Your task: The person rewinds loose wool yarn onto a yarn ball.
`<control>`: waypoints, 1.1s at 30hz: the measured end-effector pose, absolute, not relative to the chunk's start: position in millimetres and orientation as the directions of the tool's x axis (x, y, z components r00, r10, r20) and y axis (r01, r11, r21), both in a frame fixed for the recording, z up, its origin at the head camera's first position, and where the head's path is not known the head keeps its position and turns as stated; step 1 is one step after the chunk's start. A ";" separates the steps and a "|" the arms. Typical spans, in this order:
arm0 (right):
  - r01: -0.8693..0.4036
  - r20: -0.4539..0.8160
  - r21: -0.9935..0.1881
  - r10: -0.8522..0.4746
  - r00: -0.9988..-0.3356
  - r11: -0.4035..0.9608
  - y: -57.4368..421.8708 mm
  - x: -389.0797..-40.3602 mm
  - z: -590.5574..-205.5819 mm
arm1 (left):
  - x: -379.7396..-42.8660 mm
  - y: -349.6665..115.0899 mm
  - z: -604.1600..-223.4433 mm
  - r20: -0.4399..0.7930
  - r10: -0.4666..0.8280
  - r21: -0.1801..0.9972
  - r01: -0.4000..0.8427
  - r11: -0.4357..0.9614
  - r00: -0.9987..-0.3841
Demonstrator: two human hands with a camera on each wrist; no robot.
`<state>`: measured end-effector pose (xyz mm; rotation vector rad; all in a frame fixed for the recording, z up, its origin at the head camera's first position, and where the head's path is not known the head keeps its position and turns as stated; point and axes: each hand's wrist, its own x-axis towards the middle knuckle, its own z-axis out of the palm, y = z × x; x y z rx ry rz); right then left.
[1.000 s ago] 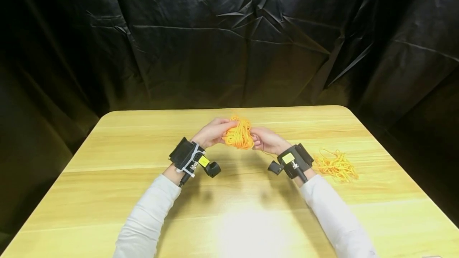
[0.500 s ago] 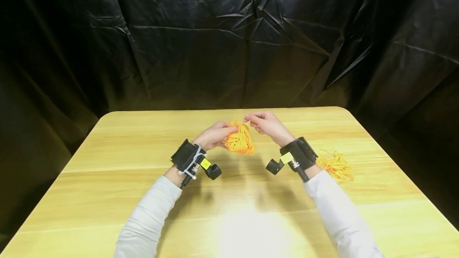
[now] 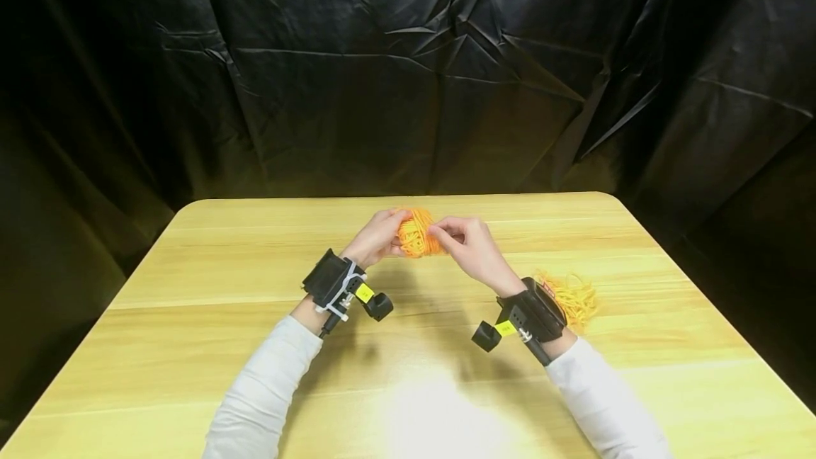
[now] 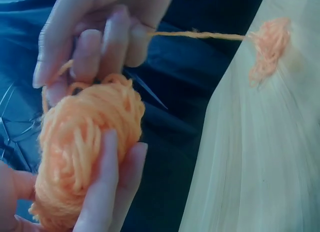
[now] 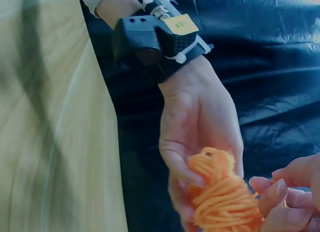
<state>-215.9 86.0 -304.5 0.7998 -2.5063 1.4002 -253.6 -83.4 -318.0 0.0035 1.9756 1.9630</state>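
An orange ball of yarn [image 3: 414, 234] is held above the far middle of the table. My left hand [image 3: 377, 238] grips its left side, with fingers and thumb wrapped around it in the left wrist view. At the ball's right side, my right hand [image 3: 470, 246] pinches a strand of yarn [image 4: 65, 67] between thumb and fingers. From that hand the strand [image 4: 200, 35] runs taut to a loose pile of yarn [image 4: 270, 46] lying on the table. In the right wrist view, neat parallel wraps show on the ball [image 5: 225, 202] beside the right fingertips [image 5: 274, 192].
The light wooden table [image 3: 191, 346] has rounded far corners. Behind it hangs a black plastic sheet [image 3: 331, 119]. Part of the loose pile [image 3: 576, 299] is hidden behind the right wrist's strap [image 3: 538, 310]. A bright glare lies on the near middle of the tabletop.
My right hand went from the ball's right side up over its top, then back down to its right. The ball turned in my left hand, and the loose pile shifted left.
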 end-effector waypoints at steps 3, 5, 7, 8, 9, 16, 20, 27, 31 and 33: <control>-0.518 0.372 -0.755 -0.388 -0.843 0.402 87.1 -213.6 -307.4 | -253.3 -83.9 -316.9 -0.242 0.253 0.968 -0.252 -0.009 -0.937; -0.506 0.353 -0.772 -0.402 -0.845 0.384 87.7 -213.3 -309.0 | -252.9 -84.1 -316.5 -0.236 0.260 0.968 -0.250 -0.023 -0.936; -0.507 0.345 -0.778 -0.422 -0.838 0.371 89.2 -216.3 -313.5 | -252.6 -84.6 -317.3 -0.233 0.262 0.970 -0.244 -0.012 -0.937; -0.506 0.339 -0.781 -0.432 -0.836 0.365 89.3 -216.0 -313.6 | -252.4 -85.1 -318.1 -0.229 0.263 0.971 -0.237 -0.001 -0.937; -0.506 0.334 -0.784 -0.442 -0.832 0.360 89.3 -216.0 -313.9 | -252.2 -85.6 -318.6 -0.224 0.262 0.973 -0.229 0.011 -0.939; -0.511 0.308 -0.775 -0.483 -0.819 0.371 91.7 -215.3 -314.7 | -250.7 -88.0 -320.3 -0.195 0.228 0.981 -0.190 0.044 -0.954; -0.488 0.278 -0.788 -0.490 -0.826 0.376 94.3 -214.9 -316.9 | -250.7 -89.2 -319.6 -0.189 0.190 0.982 -0.189 0.020 -0.963; -0.385 0.197 -0.874 -0.508 -0.838 0.297 101.8 -220.4 -322.6 | -250.1 -92.6 -316.0 -0.199 0.168 0.977 -0.209 -0.044 -0.965; -0.293 0.130 -0.931 -0.551 -0.824 0.217 107.1 -227.8 -328.3 | -249.7 -93.7 -314.7 -0.210 0.194 0.972 -0.226 -0.063 -0.958; -0.241 0.094 -0.953 -0.574 -0.813 0.185 109.8 -232.3 -332.2 | -249.6 -94.0 -314.6 -0.215 0.209 0.969 -0.235 -0.078 -0.954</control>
